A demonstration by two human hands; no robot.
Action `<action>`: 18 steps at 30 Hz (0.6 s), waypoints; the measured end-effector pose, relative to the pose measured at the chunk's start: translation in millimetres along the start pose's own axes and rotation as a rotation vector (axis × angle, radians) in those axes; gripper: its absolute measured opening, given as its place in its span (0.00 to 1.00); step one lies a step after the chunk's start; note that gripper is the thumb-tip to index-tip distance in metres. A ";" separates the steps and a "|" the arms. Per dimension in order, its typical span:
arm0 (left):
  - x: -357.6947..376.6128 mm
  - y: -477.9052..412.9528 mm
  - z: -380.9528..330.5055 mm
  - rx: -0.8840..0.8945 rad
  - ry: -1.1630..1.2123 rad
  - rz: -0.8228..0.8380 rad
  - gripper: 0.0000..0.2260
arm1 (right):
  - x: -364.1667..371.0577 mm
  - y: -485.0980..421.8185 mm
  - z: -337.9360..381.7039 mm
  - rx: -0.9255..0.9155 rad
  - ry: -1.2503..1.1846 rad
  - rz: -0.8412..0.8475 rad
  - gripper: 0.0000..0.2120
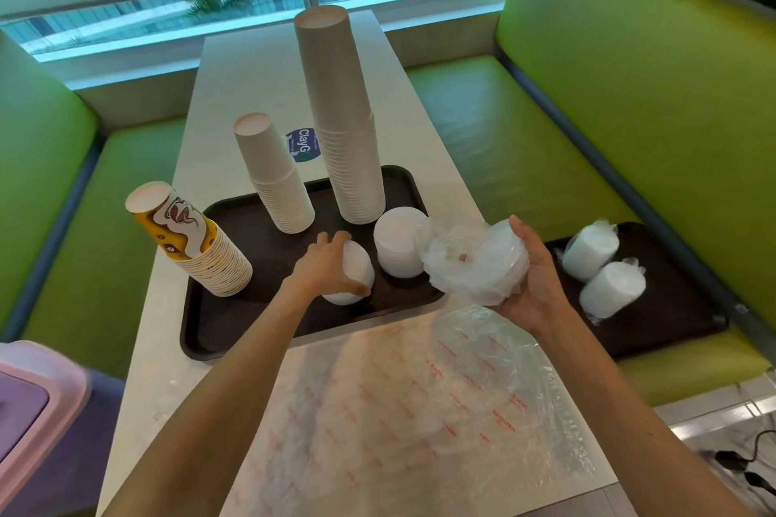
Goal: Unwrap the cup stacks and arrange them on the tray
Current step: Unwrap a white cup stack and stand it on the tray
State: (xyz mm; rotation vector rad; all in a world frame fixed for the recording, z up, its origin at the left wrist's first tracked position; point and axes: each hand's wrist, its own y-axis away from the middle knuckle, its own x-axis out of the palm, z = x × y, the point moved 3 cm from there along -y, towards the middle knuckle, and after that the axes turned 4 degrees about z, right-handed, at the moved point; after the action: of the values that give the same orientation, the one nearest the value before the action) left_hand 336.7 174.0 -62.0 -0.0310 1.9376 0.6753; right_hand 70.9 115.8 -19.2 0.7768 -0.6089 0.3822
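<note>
The step in hand looks like placing: the left hand (323,269) has its fingers curled round a short white stack (355,279) resting on the near part of the tray (197,332), beside another white stack (397,243). The right hand (533,277) grips a half-unwrapped stack (499,260) in loose plastic, held just above the tray's right edge. Next, probably, release the left stack, then peel that plastic away with both hands.

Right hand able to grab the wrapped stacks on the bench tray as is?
Probably not yet: the right hand grips a half-unwrapped stack in its plastic. Nothing lies between it and the two wrapped stacks on the bench tray, so the way looks free once it empties.
</note>
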 end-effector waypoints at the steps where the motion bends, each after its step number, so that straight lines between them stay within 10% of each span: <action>1: 0.4 -0.1 0.4 -0.002 -0.006 0.000 0.47 | 0.3 0.2 -0.4 0.002 0.001 0.003 0.25; 18: -0.6 -9.3 -4.7 0.025 -0.072 0.027 0.45 | 0.2 -0.9 0.4 -0.001 -0.003 0.016 0.25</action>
State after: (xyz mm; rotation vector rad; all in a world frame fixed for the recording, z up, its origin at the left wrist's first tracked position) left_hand 336.0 163.9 -64.1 0.0351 1.8796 0.6617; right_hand 71.4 115.0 -19.4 0.7717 -0.6190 0.3956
